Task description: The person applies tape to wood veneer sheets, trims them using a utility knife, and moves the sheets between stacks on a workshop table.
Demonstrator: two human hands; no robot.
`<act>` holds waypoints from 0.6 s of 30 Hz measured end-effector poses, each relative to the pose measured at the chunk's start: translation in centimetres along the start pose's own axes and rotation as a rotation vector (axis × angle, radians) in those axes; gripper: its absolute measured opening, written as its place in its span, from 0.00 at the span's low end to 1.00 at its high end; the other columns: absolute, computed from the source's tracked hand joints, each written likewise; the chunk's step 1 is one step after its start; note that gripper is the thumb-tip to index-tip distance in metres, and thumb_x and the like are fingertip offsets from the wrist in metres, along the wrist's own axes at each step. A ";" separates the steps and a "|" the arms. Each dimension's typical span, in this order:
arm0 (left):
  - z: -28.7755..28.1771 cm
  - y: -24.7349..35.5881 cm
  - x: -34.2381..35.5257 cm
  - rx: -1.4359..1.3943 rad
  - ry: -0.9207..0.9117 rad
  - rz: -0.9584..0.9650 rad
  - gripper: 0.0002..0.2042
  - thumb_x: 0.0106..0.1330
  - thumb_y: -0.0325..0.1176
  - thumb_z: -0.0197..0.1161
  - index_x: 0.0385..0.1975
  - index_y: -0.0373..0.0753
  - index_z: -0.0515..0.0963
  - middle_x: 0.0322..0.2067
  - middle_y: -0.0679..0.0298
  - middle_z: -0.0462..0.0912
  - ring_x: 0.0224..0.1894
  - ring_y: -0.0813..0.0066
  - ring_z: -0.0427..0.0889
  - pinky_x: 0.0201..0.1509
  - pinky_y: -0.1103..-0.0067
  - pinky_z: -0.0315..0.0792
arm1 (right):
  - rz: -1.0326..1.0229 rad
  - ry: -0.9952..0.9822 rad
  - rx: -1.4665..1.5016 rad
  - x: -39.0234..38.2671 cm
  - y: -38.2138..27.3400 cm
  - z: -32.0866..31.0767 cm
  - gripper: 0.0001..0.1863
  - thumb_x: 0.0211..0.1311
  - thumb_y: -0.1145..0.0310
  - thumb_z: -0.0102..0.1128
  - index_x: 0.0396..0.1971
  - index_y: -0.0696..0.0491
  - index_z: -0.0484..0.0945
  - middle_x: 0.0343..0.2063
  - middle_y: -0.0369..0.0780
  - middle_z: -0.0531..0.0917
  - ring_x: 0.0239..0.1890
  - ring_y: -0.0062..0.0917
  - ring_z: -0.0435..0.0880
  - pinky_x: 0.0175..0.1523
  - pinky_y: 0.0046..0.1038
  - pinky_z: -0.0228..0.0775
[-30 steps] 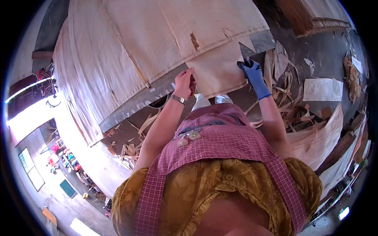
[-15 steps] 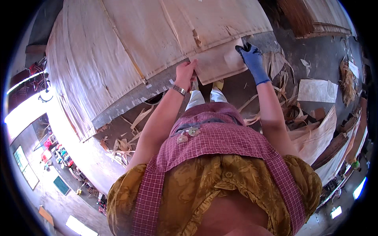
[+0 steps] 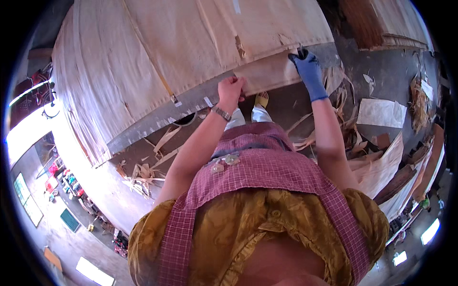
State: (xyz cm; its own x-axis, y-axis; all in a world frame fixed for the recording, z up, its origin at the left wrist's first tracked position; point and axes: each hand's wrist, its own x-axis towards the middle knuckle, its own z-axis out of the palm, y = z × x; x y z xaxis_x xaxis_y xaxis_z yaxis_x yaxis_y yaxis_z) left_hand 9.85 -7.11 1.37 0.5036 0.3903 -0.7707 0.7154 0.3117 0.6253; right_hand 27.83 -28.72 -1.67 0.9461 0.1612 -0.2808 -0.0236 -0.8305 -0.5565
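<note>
A large, pale wood veneer sheet [image 3: 186, 43] lies over the work table [image 3: 143, 125], whose grey edge shows along the front. A smaller rectangular veneer piece [image 3: 269, 75] lies along the sheet's front edge, its near side overhanging the table. My left hand [image 3: 231, 90], bare with a metal watch at the wrist, is closed at the piece's near left corner. At the piece's right end, my right hand [image 3: 307, 69] wears a blue glove with black fingertips and pinches the far corner. Exactly how the fingertips meet the veneer is partly hidden.
A narrow yellow strip [image 3: 164, 85] runs across the large sheet. Torn veneer scraps [image 3: 143, 175] litter the floor on both sides. At right are a pale flat sheet [image 3: 381, 113] and leaning veneer [image 3: 381, 164]; another veneer stack [image 3: 398, 24] stands at the far right.
The small veneer piece has shifted away from me, against the large sheet's edge, with less of it overhanging. My left fingers have curled in more; my right hand keeps its pinch.
</note>
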 end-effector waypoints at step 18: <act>0.6 1.0 0.4 -0.046 0.153 0.063 0.12 0.61 0.40 0.66 0.29 0.36 0.79 0.19 0.71 0.74 0.17 0.82 0.71 0.15 0.81 0.67 | 0.456 -0.076 0.873 -1.1 -1.9 -3.1 0.13 0.53 0.53 0.68 0.26 0.46 0.80 0.16 0.30 0.76 0.14 0.15 0.71 0.18 0.19 0.59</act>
State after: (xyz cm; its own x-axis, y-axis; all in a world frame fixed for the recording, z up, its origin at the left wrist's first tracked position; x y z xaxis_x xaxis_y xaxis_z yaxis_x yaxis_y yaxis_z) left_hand 11.02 -7.17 1.62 0.4651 0.5364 -0.7042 0.6601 0.3199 0.6796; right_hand 27.85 -29.00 2.11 0.7646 -0.0177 -0.6443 -0.6398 -0.1413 -0.7554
